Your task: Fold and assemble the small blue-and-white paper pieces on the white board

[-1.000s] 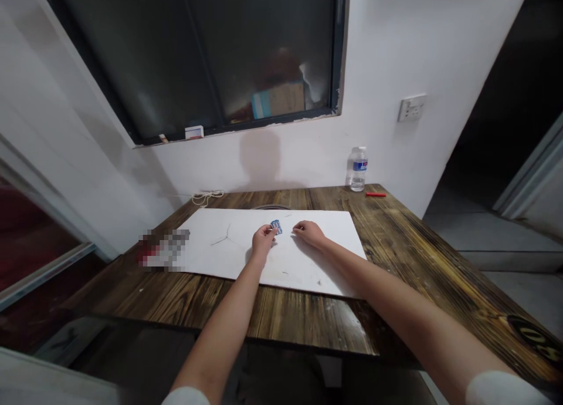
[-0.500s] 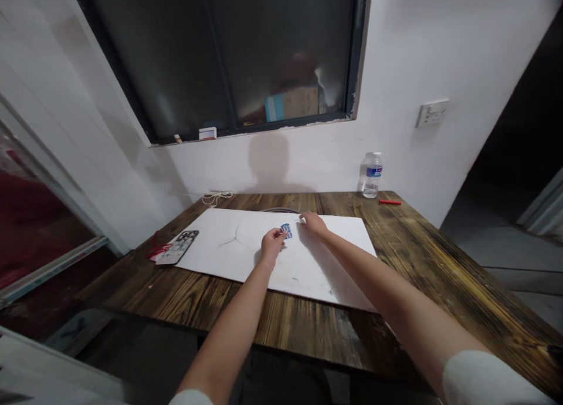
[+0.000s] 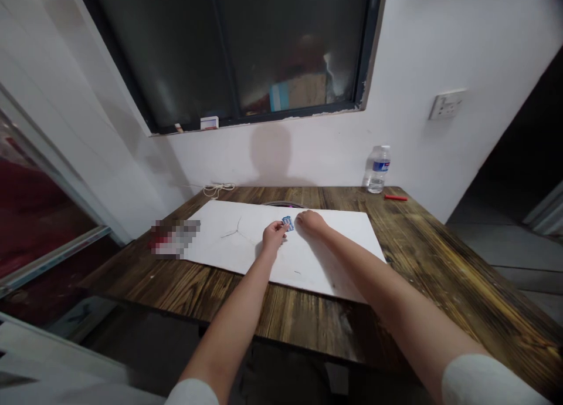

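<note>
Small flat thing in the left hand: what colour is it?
The small flat thing is blue with paler markings; the head view shows it.

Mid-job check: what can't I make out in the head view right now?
All in the head view:
- Print on the blue-and-white piece in the left hand: too small.
- Whether the right hand pinches anything: its fingers hide this.
- Most of the dark round rim: covered by the white board.
- Left-end patch: pixelated.

Two bare hands [image 3: 273, 236] [image 3: 312, 222], one small blue card [image 3: 288, 221], one white board [image 3: 316, 273] and one wooden table [image 3: 176, 284] show. There is one plastic bottle [image 3: 379, 169], one red stick [image 3: 396, 198], one wall socket [image 3: 447, 104] and one window [image 3: 176, 53].
</note>
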`<state>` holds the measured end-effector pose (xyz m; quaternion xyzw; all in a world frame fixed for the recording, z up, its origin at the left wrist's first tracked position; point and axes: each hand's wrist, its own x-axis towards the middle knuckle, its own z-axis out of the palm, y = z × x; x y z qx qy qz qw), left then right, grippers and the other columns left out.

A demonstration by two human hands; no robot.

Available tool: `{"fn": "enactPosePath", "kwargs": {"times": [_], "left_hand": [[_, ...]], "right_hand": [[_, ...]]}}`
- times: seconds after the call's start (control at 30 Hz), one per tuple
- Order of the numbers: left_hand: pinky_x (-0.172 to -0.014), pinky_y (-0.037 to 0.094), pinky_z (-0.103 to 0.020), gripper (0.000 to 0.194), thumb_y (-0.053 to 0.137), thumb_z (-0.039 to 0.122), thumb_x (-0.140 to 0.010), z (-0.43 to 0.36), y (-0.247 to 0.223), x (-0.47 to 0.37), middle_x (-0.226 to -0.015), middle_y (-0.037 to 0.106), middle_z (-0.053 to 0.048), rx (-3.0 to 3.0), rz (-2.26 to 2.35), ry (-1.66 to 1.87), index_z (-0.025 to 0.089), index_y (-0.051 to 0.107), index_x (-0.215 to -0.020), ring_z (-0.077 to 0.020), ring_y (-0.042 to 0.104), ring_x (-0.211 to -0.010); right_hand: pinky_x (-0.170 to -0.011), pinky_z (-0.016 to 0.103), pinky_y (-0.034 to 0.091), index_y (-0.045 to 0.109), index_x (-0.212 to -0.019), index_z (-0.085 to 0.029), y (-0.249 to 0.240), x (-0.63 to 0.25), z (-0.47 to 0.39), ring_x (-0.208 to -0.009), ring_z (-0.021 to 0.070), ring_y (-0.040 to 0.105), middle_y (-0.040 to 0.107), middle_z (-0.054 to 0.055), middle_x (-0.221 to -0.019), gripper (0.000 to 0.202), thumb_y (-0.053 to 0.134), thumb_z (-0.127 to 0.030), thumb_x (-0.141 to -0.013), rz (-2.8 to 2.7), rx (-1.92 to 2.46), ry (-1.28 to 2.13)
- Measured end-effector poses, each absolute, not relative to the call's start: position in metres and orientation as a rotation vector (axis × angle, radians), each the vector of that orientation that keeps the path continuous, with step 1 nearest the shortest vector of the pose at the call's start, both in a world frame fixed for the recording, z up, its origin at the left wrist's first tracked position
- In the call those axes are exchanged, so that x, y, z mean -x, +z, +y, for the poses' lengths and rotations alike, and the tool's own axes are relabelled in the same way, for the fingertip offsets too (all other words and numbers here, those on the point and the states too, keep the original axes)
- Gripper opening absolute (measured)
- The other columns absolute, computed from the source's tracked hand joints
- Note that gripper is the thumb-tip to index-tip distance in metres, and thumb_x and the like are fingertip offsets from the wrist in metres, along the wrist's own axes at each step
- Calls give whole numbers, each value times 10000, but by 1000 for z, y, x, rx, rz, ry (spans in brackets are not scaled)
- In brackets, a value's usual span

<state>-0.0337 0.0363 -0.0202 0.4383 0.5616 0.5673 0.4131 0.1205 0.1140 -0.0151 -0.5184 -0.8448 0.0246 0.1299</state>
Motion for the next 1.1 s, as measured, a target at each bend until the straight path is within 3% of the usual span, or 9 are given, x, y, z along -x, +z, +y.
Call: {"fn": "enactPosePath", "kwargs": {"times": [0.5, 0.9, 1.1], "left_hand": [[-381, 269, -162, 373, 787, 464, -589, 34, -17, 33, -593, 530, 40, -1140, 1431, 1419, 181, 641, -782, -84, 513, -507], [-394, 286, -158, 382, 808, 457, -575, 36, -19, 33, -599, 537, 42, -1156, 1418, 1419, 177, 641, -777, -64, 477, -476], [-384, 272, -162, 387, 801, 470, -591, 35, -19, 33, -573, 527, 45, -1167, 1409, 1415, 174, 633, -776, -61, 454, -451]], "right_hand": [[-747, 284, 421, 734, -1020, -171, -7, -149, 52, -945, 242, 649, 734, 126, -986, 231, 551, -241, -898, -2586, 1285, 76], [-732, 298, 412, 704, -902, -122, -20, -162, 23, -822, 218, 626, 716, 118, -852, 195, 516, -163, -933, -2662, 1053, -260], [-721, 301, 410, 708, -914, -117, -22, -161, 27, -804, 219, 627, 714, 126, -840, 191, 522, -162, -927, -2651, 1024, -273]]}}
